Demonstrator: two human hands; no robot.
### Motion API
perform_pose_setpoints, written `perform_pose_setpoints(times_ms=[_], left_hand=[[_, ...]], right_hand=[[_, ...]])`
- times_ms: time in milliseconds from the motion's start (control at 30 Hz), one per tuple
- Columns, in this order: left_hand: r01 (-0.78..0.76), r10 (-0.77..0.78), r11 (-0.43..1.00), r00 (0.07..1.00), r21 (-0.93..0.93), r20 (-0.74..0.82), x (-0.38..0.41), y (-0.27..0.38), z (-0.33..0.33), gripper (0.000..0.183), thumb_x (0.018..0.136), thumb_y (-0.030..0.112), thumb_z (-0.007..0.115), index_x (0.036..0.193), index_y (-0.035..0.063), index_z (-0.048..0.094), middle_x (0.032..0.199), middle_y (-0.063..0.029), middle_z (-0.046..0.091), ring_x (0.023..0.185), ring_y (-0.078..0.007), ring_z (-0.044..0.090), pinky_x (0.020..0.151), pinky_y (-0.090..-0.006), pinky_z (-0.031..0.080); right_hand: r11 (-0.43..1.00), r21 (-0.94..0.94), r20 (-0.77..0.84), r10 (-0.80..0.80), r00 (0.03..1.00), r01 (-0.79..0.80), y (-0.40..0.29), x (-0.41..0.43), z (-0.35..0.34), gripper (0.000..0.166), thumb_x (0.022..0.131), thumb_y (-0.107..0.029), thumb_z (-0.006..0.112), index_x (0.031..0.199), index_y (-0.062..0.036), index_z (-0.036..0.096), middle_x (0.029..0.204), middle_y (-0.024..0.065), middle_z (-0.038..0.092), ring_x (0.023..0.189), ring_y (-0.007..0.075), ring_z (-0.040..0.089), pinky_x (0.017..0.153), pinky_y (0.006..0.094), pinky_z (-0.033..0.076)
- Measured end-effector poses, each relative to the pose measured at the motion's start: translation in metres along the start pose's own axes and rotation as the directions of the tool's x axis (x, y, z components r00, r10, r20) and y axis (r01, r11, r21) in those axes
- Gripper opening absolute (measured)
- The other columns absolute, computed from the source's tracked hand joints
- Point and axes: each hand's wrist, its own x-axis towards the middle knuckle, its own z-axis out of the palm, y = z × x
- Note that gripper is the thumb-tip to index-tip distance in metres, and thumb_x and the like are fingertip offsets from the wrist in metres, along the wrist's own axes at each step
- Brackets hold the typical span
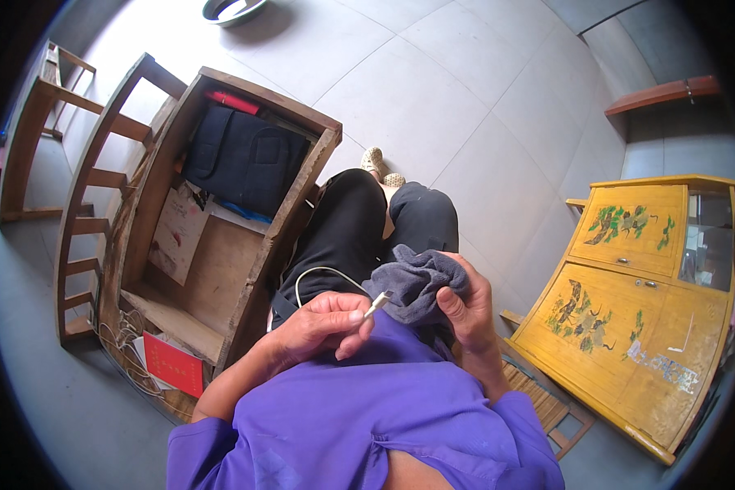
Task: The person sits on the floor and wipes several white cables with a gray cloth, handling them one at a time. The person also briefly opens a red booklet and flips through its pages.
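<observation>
Between the thumb and fingers of my left hand (334, 318) is the plug end of a white charging cable (376, 304). Its cord loops up over my left thigh and passes behind the cloth. My right hand (470, 300) grips a crumpled dark grey cloth (413, 283), held above my lap. The plug's metal tip points toward the cloth's lower left edge; whether the two touch I cannot tell.
At my left stands an open wooden drawer box (251, 288) holding folded dark clothing (245, 162) and papers. A red booklet (173, 365) and tangled cables (125, 343) lie below it. A yellow painted cabinet (625, 306) stands right. A round basin (233, 11) sits on the tiled floor.
</observation>
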Motion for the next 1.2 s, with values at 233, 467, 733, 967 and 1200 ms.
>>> perform_pose_setpoints(times_ms=[233,467,733,967,1200], left_hand=[[-0.009,0.005,0.999,0.997,0.048,0.081,-0.003,0.000,-0.005,0.029,0.091,0.029,0.052,0.082,0.0018,0.056,0.063,-0.0005,0.048,0.055,-0.0073,0.042,0.053,-0.0205,0.034],[-0.090,0.052,0.969,0.985,0.232,0.167,-0.003,-0.003,-0.012,0.027,0.090,0.025,0.054,0.081,-0.0008,0.059,0.067,-0.0042,0.049,0.058,-0.0105,0.043,0.055,-0.0246,0.034],[-0.179,0.089,0.875,0.973,0.449,0.214,-0.001,0.001,-0.012,0.027,0.090,0.024,0.054,0.084,-0.0011,0.063,0.068,-0.0044,0.055,0.059,-0.0124,0.048,0.056,-0.0265,0.038],[-0.250,0.146,0.843,0.959,0.477,0.245,-0.003,0.002,-0.012,0.025,0.091,0.021,0.053,0.087,-0.0024,0.061,0.065,-0.0006,0.048,0.060,-0.0096,0.041,0.055,-0.0250,0.035],[-0.343,0.243,0.776,0.937,0.530,0.250,-0.004,-0.005,-0.021,0.022,0.089,0.019,0.055,0.086,-0.0019,0.060,0.063,-0.0017,0.051,0.059,-0.0105,0.044,0.055,-0.0263,0.037]], right_hand=[[0.996,-0.077,0.127,-0.045,0.991,0.055,-0.010,0.003,0.008,0.050,0.085,-0.032,0.062,0.115,0.0059,0.049,0.100,0.0091,0.060,0.092,0.0125,0.056,0.083,0.0254,0.043],[0.986,-0.135,0.188,-0.074,0.979,0.100,-0.015,0.001,0.011,0.048,0.084,-0.030,0.062,0.114,0.0058,0.049,0.100,0.0122,0.061,0.091,0.0161,0.058,0.082,0.0275,0.044],[0.981,-0.131,0.239,-0.106,0.965,0.140,-0.015,-0.001,0.012,0.047,0.083,-0.031,0.063,0.110,0.0053,0.052,0.099,0.0151,0.061,0.092,0.0215,0.061,0.082,0.0301,0.045],[0.973,-0.132,0.293,-0.145,0.945,0.190,-0.012,0.000,0.013,0.044,0.081,-0.028,0.065,0.109,0.0037,0.053,0.096,0.0142,0.061,0.090,0.0221,0.061,0.080,0.0306,0.046],[0.957,-0.176,0.374,-0.150,0.915,0.229,-0.012,0.002,0.017,0.041,0.073,-0.015,0.071,0.107,0.0010,0.054,0.096,0.0132,0.061,0.089,0.0242,0.062,0.080,0.0314,0.047]])
